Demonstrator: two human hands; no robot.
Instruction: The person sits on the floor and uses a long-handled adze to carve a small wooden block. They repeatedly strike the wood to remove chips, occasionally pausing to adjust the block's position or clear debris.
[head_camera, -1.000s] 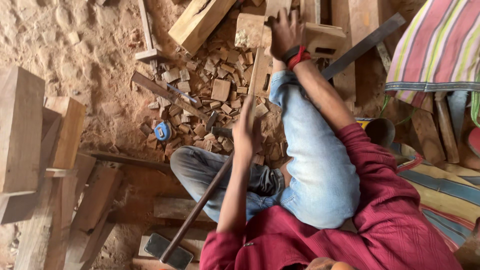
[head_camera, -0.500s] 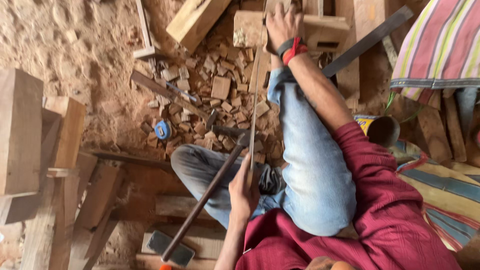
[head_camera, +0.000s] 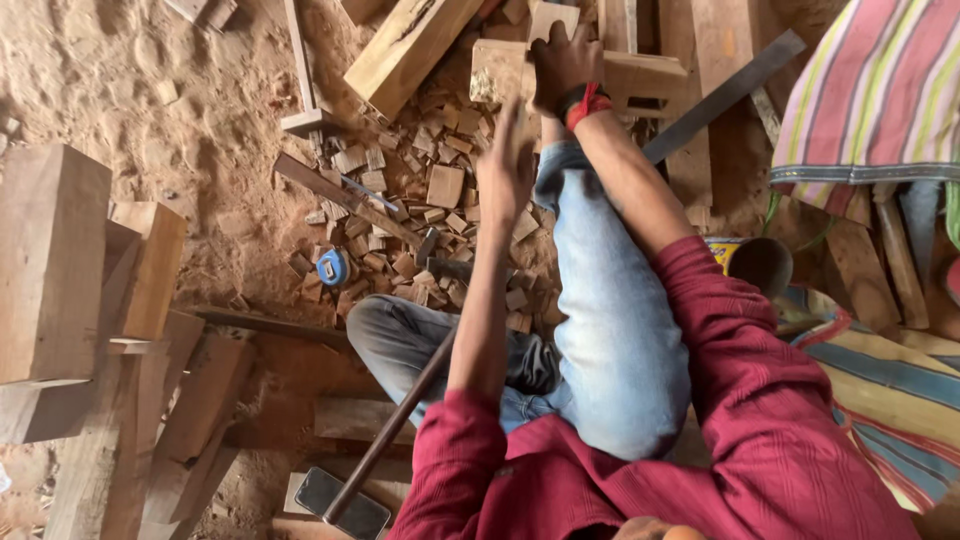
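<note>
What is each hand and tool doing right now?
Left hand: open, lifted, holding nothing.
Right hand: gripping the wooden block.
Wooden block: lying flat, held.
Long-handled tool: lying on the ground, not held.
Tape measure: closed, lying among wood chips.

Wood offcuts (head_camera: 420, 230) crowd the floor; sandy ground (head_camera: 130, 90) lies open

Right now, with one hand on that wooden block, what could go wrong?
The blurred left hand is close to the right hand gripping the wooden block; fingers could get knocked or pinched. The long-handled tool by the thigh may snag that arm. Loose offcuts beside the leg could shift.
</note>
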